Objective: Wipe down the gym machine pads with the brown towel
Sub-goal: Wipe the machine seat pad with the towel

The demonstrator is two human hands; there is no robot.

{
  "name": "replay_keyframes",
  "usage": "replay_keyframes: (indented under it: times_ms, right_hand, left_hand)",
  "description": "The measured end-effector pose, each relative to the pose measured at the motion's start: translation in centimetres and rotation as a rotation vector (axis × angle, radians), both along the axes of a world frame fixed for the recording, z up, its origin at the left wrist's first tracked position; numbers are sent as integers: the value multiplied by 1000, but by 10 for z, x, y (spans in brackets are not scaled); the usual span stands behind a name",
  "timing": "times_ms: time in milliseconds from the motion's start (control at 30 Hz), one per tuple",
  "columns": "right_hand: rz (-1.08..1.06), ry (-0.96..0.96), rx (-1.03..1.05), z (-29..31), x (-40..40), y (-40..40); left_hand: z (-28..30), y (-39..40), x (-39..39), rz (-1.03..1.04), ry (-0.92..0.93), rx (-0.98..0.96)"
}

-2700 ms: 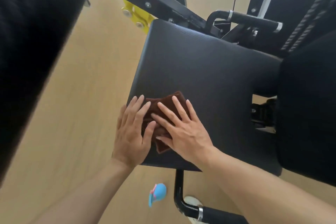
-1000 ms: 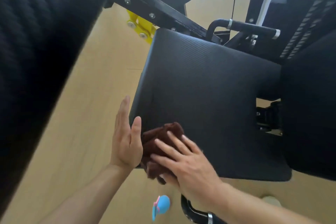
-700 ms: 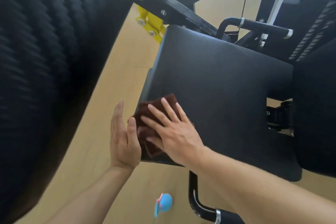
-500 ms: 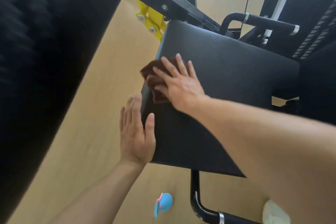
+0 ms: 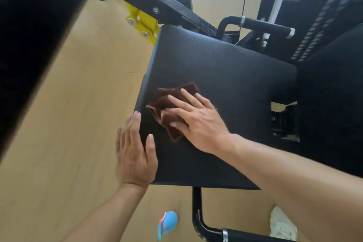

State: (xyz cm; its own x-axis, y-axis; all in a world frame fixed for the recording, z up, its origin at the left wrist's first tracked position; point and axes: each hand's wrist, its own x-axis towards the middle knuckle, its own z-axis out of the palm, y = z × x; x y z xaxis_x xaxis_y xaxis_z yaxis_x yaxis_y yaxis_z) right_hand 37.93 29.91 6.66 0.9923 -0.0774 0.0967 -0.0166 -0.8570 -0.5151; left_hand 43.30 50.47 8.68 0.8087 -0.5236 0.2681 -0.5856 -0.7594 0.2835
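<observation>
A crumpled brown terry towel (image 5: 169, 108) is pressed flat onto the black textured vinyl seat pad (image 5: 225, 76) by the right hand (image 5: 198, 122), fingers (image 5: 176, 100) straight & spread over it. The left hand (image 5: 133, 153) is laid open vs. the pad's left edge, fingers straight, just left of the towel, nothing gripped.

The brown towel (image 5: 172, 108) is a small, dark, fuzzy cloth, crumpled into loose folds, lying flat on the left part of the seat pad (image 5: 235, 76). The seat pad is black, squarish and finely ribbed, with rounded corners. Another black pad (image 5: 332, 104) stands just right of it.
</observation>
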Motion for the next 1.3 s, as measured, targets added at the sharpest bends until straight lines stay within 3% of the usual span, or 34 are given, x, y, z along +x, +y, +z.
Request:
replay_keyframes:
  times_ms: [100,200,333,467,600,667,767,1000,1133,1200,1300]
  right_hand:
    - [27,1,-3,-15,-65,19]
    - [-27,35,-36,-33,-135,41]
    - [-228,163,-61,-44,-165,49]
    - [-358,235,-46,-44,-126,36]
    - [-536,253,-33,-47,-76,-1]
    - [-609,279,1,-45,-39,-37]
    - [-630,346,48,-42,13,-105]
    - [-710,378,193,-43,87,-217]
    - [-751,215,213,-42,81,-211]
    - [-762,64,216,-38,60,-178]
    - [-618,-96,243,-32,11,-105]
  left_hand:
    - [0,0,-1,-7,-16,26]
    - [3,-3,-4,-14,-93,172]
    - [6,-26,-13,-207,-111,341]
    - [2,-85,-13,-246,20,220]
    - [-7,-138,10,-99,119,147]
    - [-16,-146,13,-17,150,220]
    - [-28,-146,6,12,52,386]
    - [-34,-149,6,31,-2,426]
    - [-33,-150,6,38,-11,447]
    - [-32,-152,6,41,-10,459]
    - [-31,-152,6,32,-9,462]
